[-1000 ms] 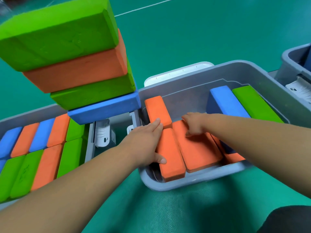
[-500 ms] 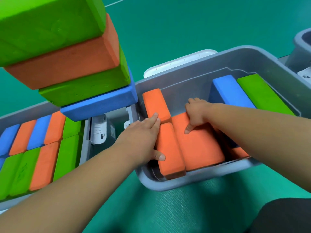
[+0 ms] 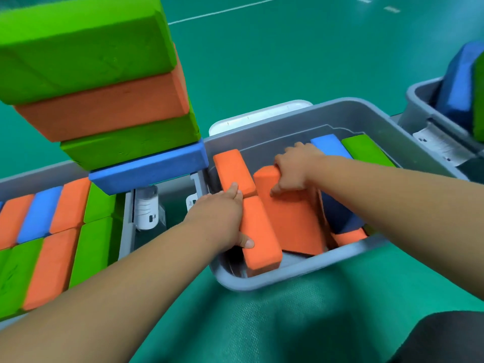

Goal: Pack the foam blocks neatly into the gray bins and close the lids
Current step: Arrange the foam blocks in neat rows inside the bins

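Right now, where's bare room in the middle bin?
Free: floor of middle bin by its far wall, between far orange block and blue block. Crowded: near half, where left hand rests on near orange block and right hand grips tilted orange block. Left bin packed.

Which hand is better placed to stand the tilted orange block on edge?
Right. The right hand grips the raised end of the tilted orange block; the left hand rests on the neighbouring upright orange block, likely steadying it.
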Motion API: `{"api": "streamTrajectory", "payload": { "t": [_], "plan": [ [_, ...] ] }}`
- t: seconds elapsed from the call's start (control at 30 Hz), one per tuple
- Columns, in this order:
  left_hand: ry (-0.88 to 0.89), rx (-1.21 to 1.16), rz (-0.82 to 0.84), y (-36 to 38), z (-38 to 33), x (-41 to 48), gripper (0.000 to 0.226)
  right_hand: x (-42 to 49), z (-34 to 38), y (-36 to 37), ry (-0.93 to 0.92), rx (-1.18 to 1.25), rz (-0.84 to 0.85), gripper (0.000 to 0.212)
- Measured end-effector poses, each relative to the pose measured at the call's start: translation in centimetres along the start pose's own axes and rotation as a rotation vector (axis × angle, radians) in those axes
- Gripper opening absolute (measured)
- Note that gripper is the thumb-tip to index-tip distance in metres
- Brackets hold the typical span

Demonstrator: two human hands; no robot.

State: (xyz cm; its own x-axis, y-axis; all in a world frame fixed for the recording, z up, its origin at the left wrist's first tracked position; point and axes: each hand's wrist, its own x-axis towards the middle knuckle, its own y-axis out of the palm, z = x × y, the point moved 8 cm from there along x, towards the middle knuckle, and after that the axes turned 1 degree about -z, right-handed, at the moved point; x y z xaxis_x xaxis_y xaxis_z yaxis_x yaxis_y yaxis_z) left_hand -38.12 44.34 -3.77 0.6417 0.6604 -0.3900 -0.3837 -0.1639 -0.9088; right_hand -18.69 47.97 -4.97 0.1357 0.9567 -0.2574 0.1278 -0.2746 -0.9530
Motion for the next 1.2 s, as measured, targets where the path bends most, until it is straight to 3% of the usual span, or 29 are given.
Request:
{"api": "streamTrajectory", "payload": {
  "t": [0.1,0.27,0.4,0.53,0.73,0.87,0.97,1.07,1.13,1.2],
  "plan": [
    [0.009,0.029,-0.003,0.0,0.1,-0.3,0.124,-1.3,-0.9,-0.7,0.109,0.122,0.076,0.091],
    [0.024,0.047,-0.025,-0.1,0.6,-0.7,0.121,-3.8,-0.7,-1.6,0.222,0.217,0.093,0.12],
    [0.014,0.027,-0.021,-0.4,0.5,-1.1,0.118,-5.9,0.9,-0.9,0.209,0.229,0.29,0.093],
    [0.025,0.034,-0.002,-0.5,0.4,-1.2,0.118,-7.0,3.2,1.6,0.146,0.402,0.502,0.088],
    [0.049,0.036,-0.01,0.0,0.6,-1.2,0.122,-6.4,3.1,1.4,0.078,0.451,0.596,0.074],
    [0.076,-0.012,-0.038,0.1,0.6,-1.2,0.122,-6.1,2.2,1.5,0.067,0.383,0.436,0.069],
    [0.077,-0.052,-0.033,0.2,0.8,-1.1,0.122,-4.6,0.3,-0.3,0.108,0.366,0.136,0.072],
    [0.067,-0.059,-0.028,0.2,0.8,-0.9,0.121,-3.7,-3.4,-1.7,0.231,0.347,-0.141,0.059],
    [0.062,-0.056,-0.018,0.2,0.7,-0.8,0.121,-3.6,-5.6,-1.8,0.301,0.223,-0.226,0.054],
    [0.055,-0.048,-0.006,0.2,0.5,-0.8,0.121,-3.5,-7.5,-0.9,0.359,0.148,-0.206,0.059]
  ]
}}
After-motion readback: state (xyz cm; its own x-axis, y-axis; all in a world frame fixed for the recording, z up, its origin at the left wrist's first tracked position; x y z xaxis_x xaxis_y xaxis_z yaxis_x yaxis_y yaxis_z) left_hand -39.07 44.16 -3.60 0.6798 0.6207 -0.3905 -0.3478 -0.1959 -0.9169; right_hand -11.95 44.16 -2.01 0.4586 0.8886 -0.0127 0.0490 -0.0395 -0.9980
